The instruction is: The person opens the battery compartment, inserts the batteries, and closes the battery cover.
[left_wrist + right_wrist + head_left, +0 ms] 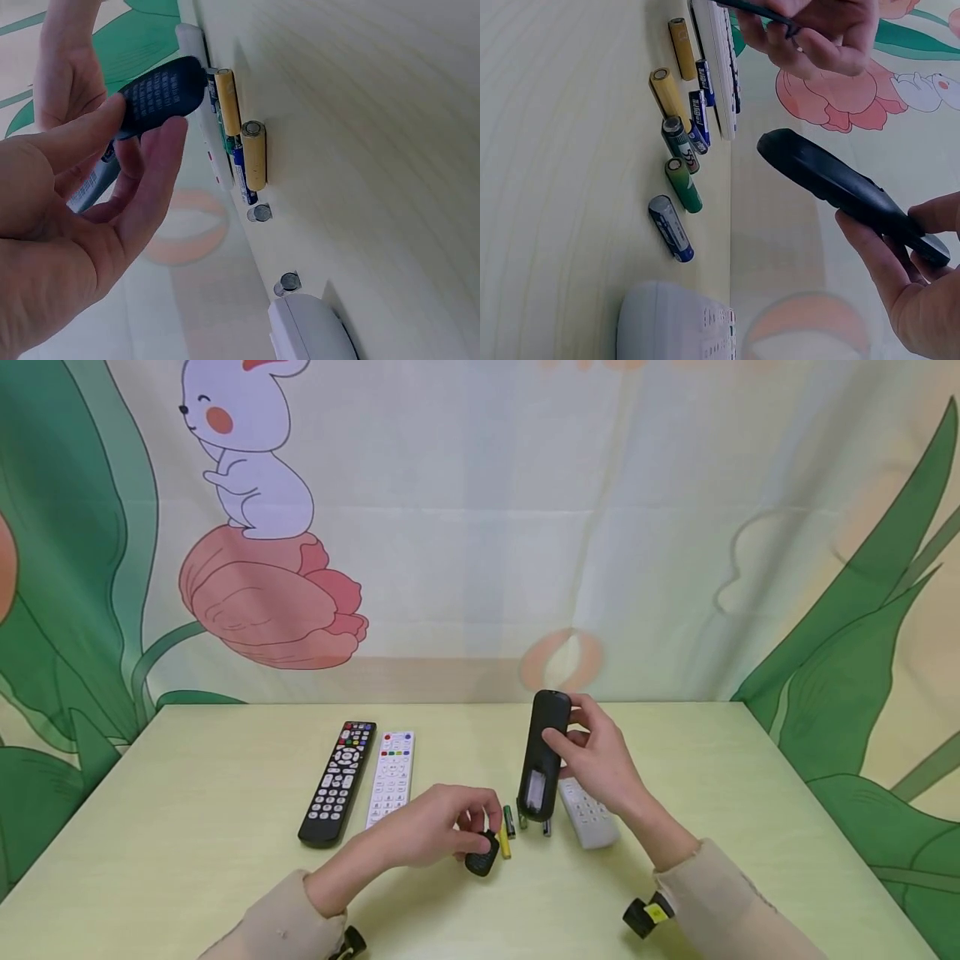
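Observation:
Above the table, my right hand (606, 766) grips a black remote control (542, 747) with its back turned up. At the remote's lower end the battery compartment (536, 790) lies uncovered, with a pale inside. Lower and to the left, my left hand (427, 831) pinches a small black battery cover (163, 96) between thumb and fingers; rows of fine marks show on its face. Beneath and between the hands several loose batteries lie on the table, among them a yellow one (667, 93), a green one (683, 184) and a silver-and-blue one (671, 229).
Left of the hands a long black remote (339, 785) and a white remote (392, 772) lie buttons up on the table (195, 802). Another white remote (588, 816) lies under my right hand, partly hidden. A printed curtain (465, 527) hangs behind the table's far edge.

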{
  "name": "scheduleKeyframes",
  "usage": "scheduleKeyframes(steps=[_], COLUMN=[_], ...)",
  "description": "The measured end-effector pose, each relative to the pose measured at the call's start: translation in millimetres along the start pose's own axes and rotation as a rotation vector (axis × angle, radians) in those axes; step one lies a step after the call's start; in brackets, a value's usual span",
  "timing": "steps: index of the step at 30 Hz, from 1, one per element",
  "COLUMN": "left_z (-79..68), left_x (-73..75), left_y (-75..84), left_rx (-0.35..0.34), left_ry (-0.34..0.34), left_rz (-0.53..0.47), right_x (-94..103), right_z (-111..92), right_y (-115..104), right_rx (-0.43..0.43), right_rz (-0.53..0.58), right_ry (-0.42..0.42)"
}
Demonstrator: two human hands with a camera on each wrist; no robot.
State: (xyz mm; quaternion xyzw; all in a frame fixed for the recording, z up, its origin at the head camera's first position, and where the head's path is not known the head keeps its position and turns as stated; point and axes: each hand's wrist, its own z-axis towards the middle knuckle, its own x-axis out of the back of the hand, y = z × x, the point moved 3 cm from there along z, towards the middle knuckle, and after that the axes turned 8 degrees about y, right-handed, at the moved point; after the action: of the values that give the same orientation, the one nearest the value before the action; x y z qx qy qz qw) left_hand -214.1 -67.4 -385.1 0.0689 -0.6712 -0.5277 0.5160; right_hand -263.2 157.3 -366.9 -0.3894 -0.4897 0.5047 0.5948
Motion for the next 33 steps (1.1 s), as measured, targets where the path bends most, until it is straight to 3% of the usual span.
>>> scheduleKeyframes(steps=[8, 14, 19, 33], left_z=[-2.5, -6.6, -12.0, -25.7], left_x=[-4.8, -3.4, 2.6, 14.5], left_y=[-5.0, -8.3, -10.8, -22.4], left_rx=[0.114, 0.170, 0.185, 0.295], left_ry=[-0.159, -0.224, -0.219, -0.122], left_rz=[0.004, -0.008, 0.001, 0.023], right_x=[1.3, 1.9, 2.8, 5.0], right_z=[1.8, 1.4, 2.3, 1.0], right_y=[0.3, -0.4, 1.2, 3.3], right_rx=[0.003, 0.000, -0.007, -0.007], right_rz=[-0.005, -0.015, -0.026, -0.015], right_ry=[0.004, -0.007, -0.011, -0.015])
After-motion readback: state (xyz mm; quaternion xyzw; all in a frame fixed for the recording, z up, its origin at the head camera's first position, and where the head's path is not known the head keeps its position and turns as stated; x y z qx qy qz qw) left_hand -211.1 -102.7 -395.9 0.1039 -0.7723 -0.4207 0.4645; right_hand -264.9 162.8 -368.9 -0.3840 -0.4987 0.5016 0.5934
